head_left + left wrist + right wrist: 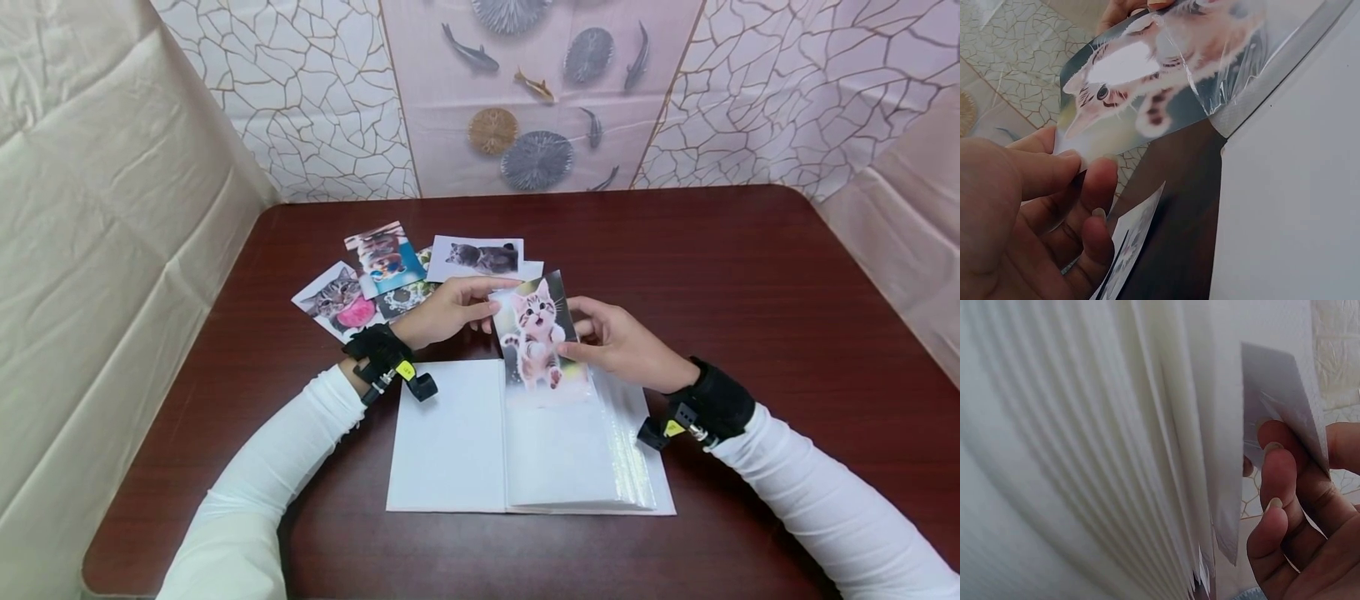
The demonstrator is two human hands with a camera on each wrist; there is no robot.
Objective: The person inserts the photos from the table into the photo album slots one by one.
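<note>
A kitten photo [536, 325] stands partly inside a clear sleeve of the open photo album [450, 442], its upper part sticking out past the page's top edge. My left hand [450, 312] pinches the photo's upper left corner between thumb and fingers. On the opposite edge, my right hand [615, 342] holds the photo with the thumb in front and fingers behind. In the left wrist view the clear sleeve film [1210, 81] covers the kitten's lower body. From the right wrist, the photo's pale back [1272, 381] shows beyond the album's fanned pages [1116, 425].
Left of and behind the album, several loose photos lie overlapping: a cat with a pink ball [337, 300], a blue-backed picture [386, 258] and a grey cat print [476, 258]. The dark wooden table [750, 275] ends at a patterned cloth backdrop [540, 100].
</note>
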